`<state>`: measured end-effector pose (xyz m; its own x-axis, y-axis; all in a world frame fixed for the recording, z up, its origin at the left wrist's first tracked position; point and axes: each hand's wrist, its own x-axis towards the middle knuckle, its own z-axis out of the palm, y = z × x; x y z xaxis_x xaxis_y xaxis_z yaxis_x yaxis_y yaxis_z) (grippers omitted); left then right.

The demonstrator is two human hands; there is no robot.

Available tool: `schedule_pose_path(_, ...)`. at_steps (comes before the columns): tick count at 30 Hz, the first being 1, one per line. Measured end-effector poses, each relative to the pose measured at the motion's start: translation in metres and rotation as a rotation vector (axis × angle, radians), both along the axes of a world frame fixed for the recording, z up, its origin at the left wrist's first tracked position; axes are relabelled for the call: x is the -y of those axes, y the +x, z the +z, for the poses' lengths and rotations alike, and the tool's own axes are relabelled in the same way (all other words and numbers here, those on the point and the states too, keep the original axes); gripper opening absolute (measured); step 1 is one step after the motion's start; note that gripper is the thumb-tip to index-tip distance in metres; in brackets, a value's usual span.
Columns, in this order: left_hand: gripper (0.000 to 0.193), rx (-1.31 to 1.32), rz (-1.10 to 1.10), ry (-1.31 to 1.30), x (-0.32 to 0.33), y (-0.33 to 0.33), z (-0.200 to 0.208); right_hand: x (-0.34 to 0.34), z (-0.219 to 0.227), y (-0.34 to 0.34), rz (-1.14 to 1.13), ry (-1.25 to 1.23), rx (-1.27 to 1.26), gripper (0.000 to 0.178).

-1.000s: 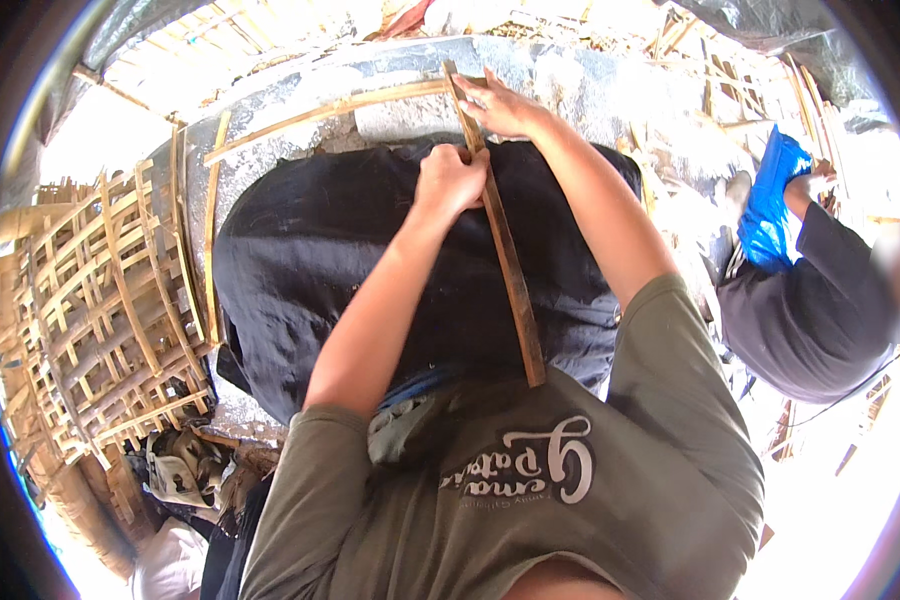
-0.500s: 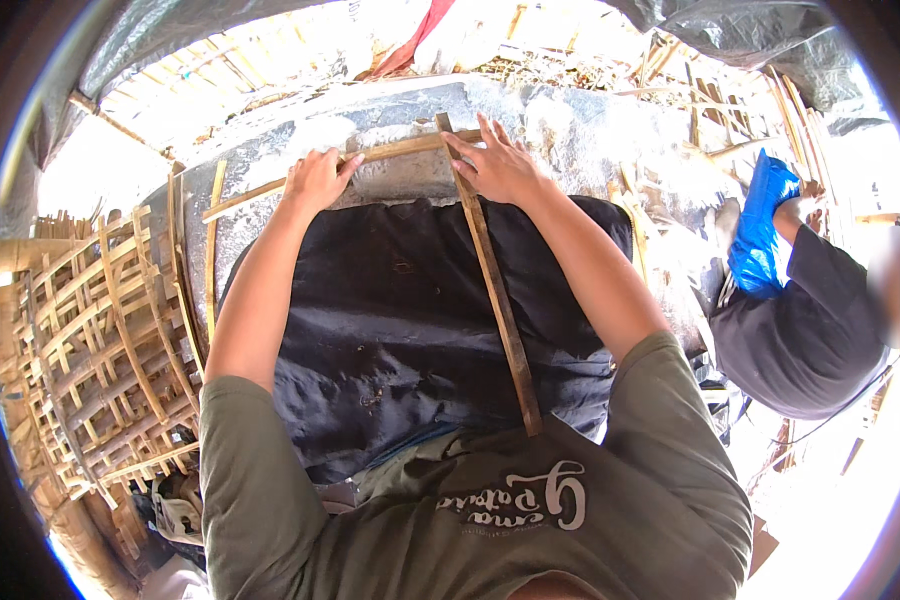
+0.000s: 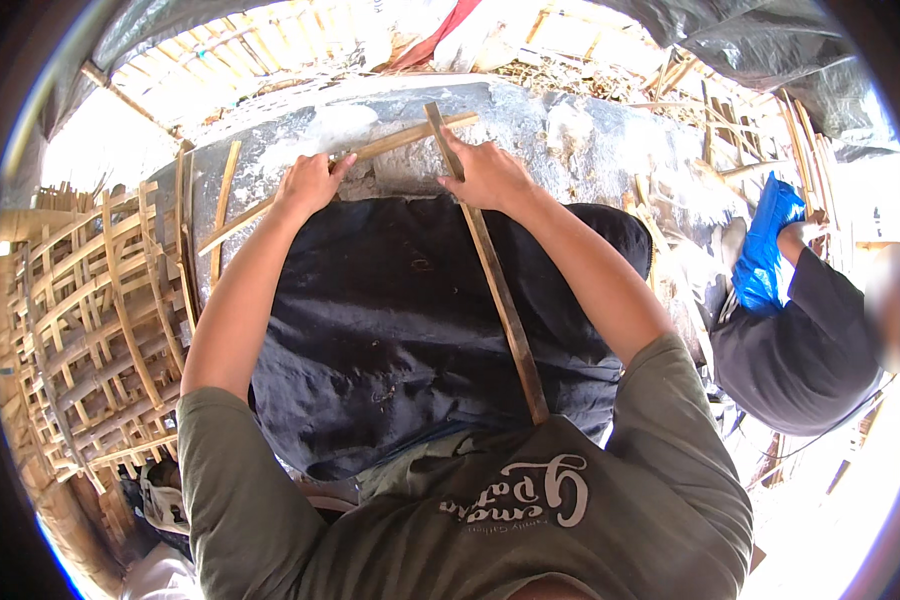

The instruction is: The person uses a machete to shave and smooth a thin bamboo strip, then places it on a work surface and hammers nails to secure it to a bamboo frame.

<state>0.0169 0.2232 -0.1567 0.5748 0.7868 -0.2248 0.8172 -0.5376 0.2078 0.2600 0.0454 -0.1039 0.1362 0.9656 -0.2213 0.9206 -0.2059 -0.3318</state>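
Head view, left hand [image 3: 305, 188] and right hand [image 3: 492, 178] partly hiding wooden strips [image 3: 503, 295], both grips unclear

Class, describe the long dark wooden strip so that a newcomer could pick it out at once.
Find the black cloth in the middle. Across it, from the right hand down to the green shirt, runs a long straight wooden strip. It is darker than the pale strip that it crosses near its far end.

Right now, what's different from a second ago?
The left hand let go of the dark strip and moved left onto the pale strip, whose right end now pokes out past the dark one. The right hand stays near the dark strip's top, the black cloth below.
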Motion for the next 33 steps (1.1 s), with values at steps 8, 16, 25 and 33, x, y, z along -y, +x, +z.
schedule_pose_path(8,0.074,0.033,0.073,-0.030,0.009,-0.006,-0.006,-0.014,-0.019,-0.019,-0.075,0.006,-0.066,0.067)
schedule_pose_path(16,0.066,0.142,0.021,0.033,0.008,-0.017,-0.005,-0.014,0.057,-0.002,-0.070,0.462,-0.189,0.064)
schedule_pose_path(25,0.077,0.005,0.046,-0.073,0.003,-0.012,-0.009,-0.002,0.172,0.032,-0.168,0.405,-0.594,0.059)
schedule_pose_path(33,0.068,-0.090,0.060,-0.142,0.012,-0.005,0.018,0.027,0.037,-0.013,-0.021,0.207,0.088,0.062)
